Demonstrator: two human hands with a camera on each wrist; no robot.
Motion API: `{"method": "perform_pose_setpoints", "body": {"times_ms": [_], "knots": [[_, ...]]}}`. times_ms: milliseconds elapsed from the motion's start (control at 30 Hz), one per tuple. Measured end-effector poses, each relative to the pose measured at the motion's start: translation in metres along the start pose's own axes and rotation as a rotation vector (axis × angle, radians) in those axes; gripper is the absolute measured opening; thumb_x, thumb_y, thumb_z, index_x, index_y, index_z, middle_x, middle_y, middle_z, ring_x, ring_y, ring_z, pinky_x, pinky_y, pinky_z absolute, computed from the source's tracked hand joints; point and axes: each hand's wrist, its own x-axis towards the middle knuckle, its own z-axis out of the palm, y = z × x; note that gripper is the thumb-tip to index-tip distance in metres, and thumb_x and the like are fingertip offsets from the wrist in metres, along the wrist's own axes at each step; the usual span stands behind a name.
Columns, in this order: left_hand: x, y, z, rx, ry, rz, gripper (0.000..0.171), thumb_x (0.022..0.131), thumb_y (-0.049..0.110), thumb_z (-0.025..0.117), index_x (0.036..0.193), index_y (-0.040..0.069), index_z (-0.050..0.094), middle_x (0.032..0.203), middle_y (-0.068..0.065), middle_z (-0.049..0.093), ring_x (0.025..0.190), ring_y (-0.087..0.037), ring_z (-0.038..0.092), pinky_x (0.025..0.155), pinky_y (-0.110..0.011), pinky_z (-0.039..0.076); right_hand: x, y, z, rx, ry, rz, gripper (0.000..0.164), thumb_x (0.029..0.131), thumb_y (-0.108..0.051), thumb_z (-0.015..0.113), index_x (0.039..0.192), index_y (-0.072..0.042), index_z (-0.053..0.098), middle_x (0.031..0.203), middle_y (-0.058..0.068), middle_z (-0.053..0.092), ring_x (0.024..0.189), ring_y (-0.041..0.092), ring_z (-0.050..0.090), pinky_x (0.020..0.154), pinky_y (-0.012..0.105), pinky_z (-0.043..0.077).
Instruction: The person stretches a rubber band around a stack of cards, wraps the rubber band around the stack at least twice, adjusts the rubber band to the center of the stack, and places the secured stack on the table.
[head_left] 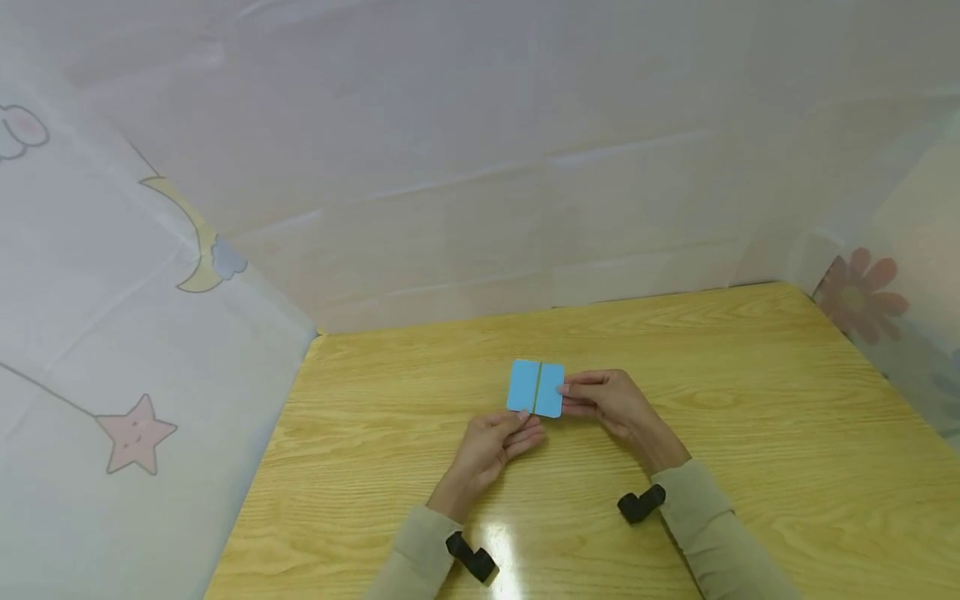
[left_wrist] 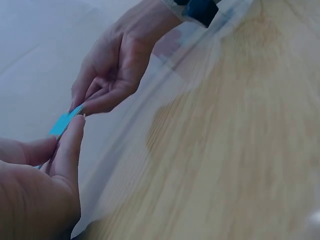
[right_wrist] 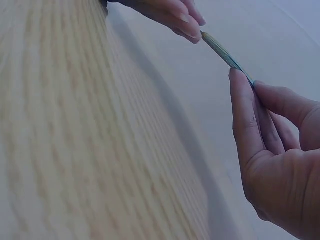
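A thin blue card bundle [head_left: 523,387] with rounded corners is held up over the table, a narrow yellowish band [head_left: 537,387] running across its middle. My left hand [head_left: 491,448] pinches its near edge, thumb on top and fingers beneath. At the right edge, my right hand [head_left: 611,402] pinches it between thumb and fingers. The right wrist view shows the bundle [right_wrist: 222,52] nearly edge-on, tilted, between both hands. In the left wrist view only a blue strip of the bundle [left_wrist: 62,124] shows; the fingers hide the rest.
A wood-grain table [head_left: 360,467] lies beneath the hands. Pale sheets [head_left: 450,167] printed with a moon, a star and a flower stand along its back and sides. A black wrist device [head_left: 471,557] sits on the left sleeve, another device [head_left: 641,503] on the right.
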Motion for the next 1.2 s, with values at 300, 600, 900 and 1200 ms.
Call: {"method": "perform_pose_setpoints", "body": {"times_ms": [300, 600, 900, 1200], "knots": [[0.0, -0.007, 0.015, -0.051, 0.036, 0.018, 0.012, 0.103, 0.005, 0.067, 0.102, -0.006, 0.071, 0.103, -0.016, 0.079, 0.1, -0.022, 0.08, 0.099, -0.038, 0.062, -0.001, 0.003, -0.001, 0.01, -0.014, -0.014, 0.021, 0.1, 0.002, 0.067, 0.121, 0.006, 0.072, 0.097, 0.005, 0.079, 0.09, 0.018, 0.08, 0.086, 0.034, 0.066], [-0.001, -0.007, 0.016, -0.013, 0.023, 0.019, 0.019, 0.102, 0.008, 0.068, 0.108, -0.01, 0.07, 0.099, -0.012, 0.079, 0.098, -0.021, 0.08, 0.099, -0.038, 0.063, -0.003, 0.003, 0.001, 0.01, -0.008, -0.023, 0.023, 0.1, 0.001, 0.068, 0.122, 0.008, 0.07, 0.096, 0.005, 0.079, 0.09, 0.018, 0.08, 0.086, 0.033, 0.066], [0.003, 0.013, -0.008, 0.137, -0.004, -0.014, 0.033, 0.103, 0.012, 0.069, 0.128, -0.01, 0.067, 0.118, -0.026, 0.075, 0.102, -0.028, 0.079, 0.098, -0.042, 0.063, -0.005, 0.0, -0.002, -0.041, -0.015, -0.01, 0.041, 0.101, 0.0, 0.067, 0.136, 0.018, 0.056, 0.099, 0.005, 0.077, 0.091, 0.017, 0.079, 0.085, 0.033, 0.066], [0.015, 0.03, -0.024, 0.201, 0.067, 0.034, 0.033, 0.104, 0.013, 0.067, 0.129, -0.007, 0.07, 0.111, -0.015, 0.078, 0.097, -0.021, 0.08, 0.096, -0.04, 0.064, -0.006, 0.0, -0.005, -0.068, -0.035, 0.019, 0.03, 0.101, -0.002, 0.068, 0.127, 0.013, 0.065, 0.099, 0.006, 0.075, 0.09, 0.017, 0.078, 0.085, 0.033, 0.067]]}}
